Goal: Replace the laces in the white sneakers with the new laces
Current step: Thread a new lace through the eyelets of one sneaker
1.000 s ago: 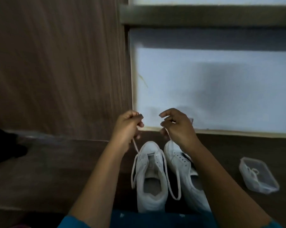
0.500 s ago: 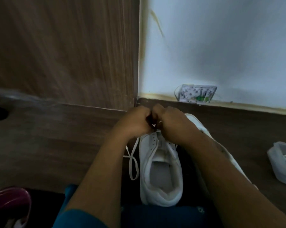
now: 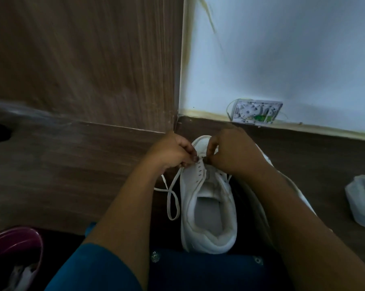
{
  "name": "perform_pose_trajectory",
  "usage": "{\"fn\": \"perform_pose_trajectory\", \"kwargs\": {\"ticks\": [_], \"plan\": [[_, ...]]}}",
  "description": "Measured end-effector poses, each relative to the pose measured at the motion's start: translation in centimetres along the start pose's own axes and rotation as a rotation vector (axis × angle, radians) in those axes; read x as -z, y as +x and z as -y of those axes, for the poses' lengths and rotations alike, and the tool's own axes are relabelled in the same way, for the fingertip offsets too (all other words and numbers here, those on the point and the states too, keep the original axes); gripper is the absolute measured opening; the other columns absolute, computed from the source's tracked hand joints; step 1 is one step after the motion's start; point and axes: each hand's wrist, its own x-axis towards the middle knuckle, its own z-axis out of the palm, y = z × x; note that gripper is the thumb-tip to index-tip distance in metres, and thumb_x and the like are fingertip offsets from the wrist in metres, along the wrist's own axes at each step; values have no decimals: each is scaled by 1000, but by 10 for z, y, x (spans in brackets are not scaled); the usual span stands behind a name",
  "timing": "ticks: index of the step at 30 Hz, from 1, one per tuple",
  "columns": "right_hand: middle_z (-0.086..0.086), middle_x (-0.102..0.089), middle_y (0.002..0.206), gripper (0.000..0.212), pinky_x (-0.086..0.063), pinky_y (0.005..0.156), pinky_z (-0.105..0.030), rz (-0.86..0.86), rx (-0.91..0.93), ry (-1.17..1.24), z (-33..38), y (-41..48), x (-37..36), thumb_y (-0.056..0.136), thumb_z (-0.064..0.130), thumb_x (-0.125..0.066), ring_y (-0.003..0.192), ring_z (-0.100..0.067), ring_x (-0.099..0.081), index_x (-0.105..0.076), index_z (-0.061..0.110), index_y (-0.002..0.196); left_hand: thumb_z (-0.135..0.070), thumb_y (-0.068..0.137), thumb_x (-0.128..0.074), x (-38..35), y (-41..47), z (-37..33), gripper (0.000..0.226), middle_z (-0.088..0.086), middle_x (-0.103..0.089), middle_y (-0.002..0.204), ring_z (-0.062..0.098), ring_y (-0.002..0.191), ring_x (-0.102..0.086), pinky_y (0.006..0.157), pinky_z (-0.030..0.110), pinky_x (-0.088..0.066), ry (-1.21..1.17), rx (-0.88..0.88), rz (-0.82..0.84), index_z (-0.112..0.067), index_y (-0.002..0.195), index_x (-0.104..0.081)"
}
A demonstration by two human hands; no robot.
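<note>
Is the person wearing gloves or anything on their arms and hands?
No gloves. The left hand and right hand are bare, with no rings, watch or bracelet that I can see. The forearms are bare too. A teal-blue sleeve covers the left upper arm; no sleeve shows on the right arm.

The sneaker (image 3: 208,238) has a smooth, matt white upper, and its lace (image 3: 170,192) is flat woven cloth. The floor (image 3: 51,175) and the panel (image 3: 82,59) show dull wood grain. The wall (image 3: 282,49) is matt paint. The box (image 3: 358,202) is clear plastic, and the tub (image 3: 19,236) is glossy.
</note>
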Motion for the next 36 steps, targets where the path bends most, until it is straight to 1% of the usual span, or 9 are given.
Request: {"fn": "perform_pose_trajectory", "kwargs": {"ticks": [2,6,9,14,18,21,27,31,36], "plan": [[-4,-68,94,21,-44,88,-33,51,-33,-2,0,0,-2,82,27,-61,98,-24,-55,-75,15,92,11,76,-66,-1,1,4,29,-7,-60,48,6,46,-51,41,14,-37,-108,24,-21,-15,62,-65],[-6,-59,75,17,-44,73,-32,114,-143,243,4,1,-8,74,15,-64,78,-24,-52,-75,6,83,9,76,-67,-6,1,11,26,-9,-59,47,6,49,-49,40,13,-35,-202,67,-24,-15,65,-64],[-11,-71,88,19,-53,82,-38,152,-217,317,3,4,-12,71,13,-67,87,-28,-64,-76,7,86,9,77,-66,-12,0,15,26,-6,-59,50,10,52,-49,42,15,-36,-289,81,-40,-14,65,-64],[-17,-70,94,22,-52,86,-42,177,-304,419,1,7,-19,70,9,-69,93,-32,-64,-74,1,89,10,79,-63,-22,-3,16,28,-5,-62,53,13,60,-52,51,20,-41,-442,119,-96,-13,63,-63],[-18,-69,91,19,-53,86,-42,128,-362,486,1,9,-29,72,7,-63,90,-33,-65,-73,1,87,7,81,-63,-30,-6,15,24,2,-64,62,19,68,-56,68,32,-47,-505,151,-162,-12,66,-65],[-17,-69,98,21,-50,91,-41,127,-377,468,1,9,-34,77,12,-61,95,-31,-64,-73,5,92,5,80,-66,-36,-8,12,18,8,-67,75,21,75,-62,81,36,-52,-488,163,-247,-11,72,-67],[-12,-66,109,24,-41,98,-38,151,-374,421,2,8,-36,80,18,-56,107,-28,-57,-72,12,97,2,80,-68,-44,-17,5,17,8,-68,74,20,71,-64,74,33,-56,-509,199,-368,-12,70,-66],[-15,-66,106,18,-38,96,-37,140,-393,419,3,7,-38,79,18,-55,104,-29,-57,-70,12,86,-2,76,-70,-45,-18,5,11,12,-71,78,28,78,-68,78,42,-58,-461,204,-432,-11,70,-69],[-14,-65,106,20,-38,93,-37,144,-393,415,2,7,-37,82,18,-54,104,-30,-57,-71,11,90,-8,73,-70,-44,-21,1,6,13,-69,69,26,66,-63,70,41,-56,-352,186,-462,-11,67,-70]]}}
